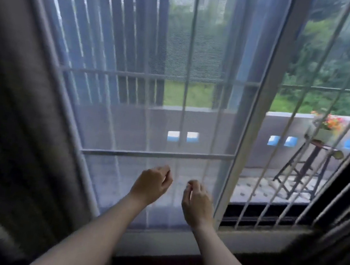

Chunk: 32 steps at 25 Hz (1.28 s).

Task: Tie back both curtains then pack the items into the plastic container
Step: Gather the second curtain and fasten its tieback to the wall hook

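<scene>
Both hands are up in front of the window screen [128, 103]: L hand [153, 183] and R hand [198, 200] w/ fingers curled in, thumbs near the tips; can't tell if they're pinching anything. The grey curtain [15, 110] left of the screen and the dark curtain [347, 242] right of it both look untied, so imo nothing's done yet. Plastic container & items aren't in view.

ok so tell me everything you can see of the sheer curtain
The sheer curtain is thin, white, see-through fabric. It hangs loose and untied in soft vertical folds across part of the window. The left hand and right hand curl in front of its lower part; whether they pinch it is unclear.
</scene>
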Each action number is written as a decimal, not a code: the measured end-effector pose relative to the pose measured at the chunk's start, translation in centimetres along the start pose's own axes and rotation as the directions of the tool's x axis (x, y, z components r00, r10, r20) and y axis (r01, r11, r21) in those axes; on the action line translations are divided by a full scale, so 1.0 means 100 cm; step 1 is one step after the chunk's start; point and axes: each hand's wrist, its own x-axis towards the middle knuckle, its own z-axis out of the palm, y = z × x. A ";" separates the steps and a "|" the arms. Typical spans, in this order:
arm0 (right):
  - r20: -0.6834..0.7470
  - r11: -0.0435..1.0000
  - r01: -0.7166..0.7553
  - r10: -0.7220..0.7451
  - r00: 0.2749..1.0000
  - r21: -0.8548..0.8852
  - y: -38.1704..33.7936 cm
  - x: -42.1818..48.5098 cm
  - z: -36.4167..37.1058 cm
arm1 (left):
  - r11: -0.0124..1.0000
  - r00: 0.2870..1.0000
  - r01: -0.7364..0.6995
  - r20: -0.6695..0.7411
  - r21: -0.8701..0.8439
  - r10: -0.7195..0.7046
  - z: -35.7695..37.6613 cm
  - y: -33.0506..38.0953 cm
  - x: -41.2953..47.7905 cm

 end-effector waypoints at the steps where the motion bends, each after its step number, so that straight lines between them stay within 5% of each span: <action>1: 0.032 1.000 0.020 -0.020 0.999 0.005 -0.021 -0.014 0.011 | 0.999 0.999 0.037 0.011 0.013 -0.037 -0.018 -0.012 -0.019; 4: 0.116 0.994 0.094 -0.100 0.988 0.058 -0.089 -0.046 0.043 | 0.987 0.989 0.146 -0.038 0.061 -0.143 -0.077 -0.049 -0.064; 10: 0.269 0.940 0.277 -0.324 0.907 0.198 -0.192 -0.085 0.088 | 0.957 0.904 0.258 -0.383 0.134 -0.190 -0.180 -0.109 -0.130; 14: 0.249 0.869 0.387 -0.467 0.849 0.309 -0.259 -0.098 0.110 | 0.889 0.741 0.445 -0.602 0.108 -0.297 -0.247 -0.163 -0.156; 18: 0.251 0.806 0.439 -0.555 0.793 0.396 -0.325 -0.099 0.133 | 0.820 0.538 0.565 -0.713 -0.092 -0.451 -0.314 -0.215 -0.147; 22: 0.065 0.788 0.453 -0.523 0.850 0.417 -0.409 -0.084 0.167 | 0.840 0.636 0.472 -0.557 -0.266 -0.534 -0.371 -0.252 -0.111; 27: -0.067 0.875 0.355 -0.353 0.933 0.330 -0.469 -0.059 0.192 | 0.915 0.812 0.311 -0.429 -0.256 -0.396 -0.403 -0.274 -0.075; 32: 0.009 0.940 0.200 -0.210 0.978 0.277 -0.490 -0.035 0.189 | 0.926 0.832 0.245 -0.428 -0.287 -0.353 -0.401 -0.276 -0.058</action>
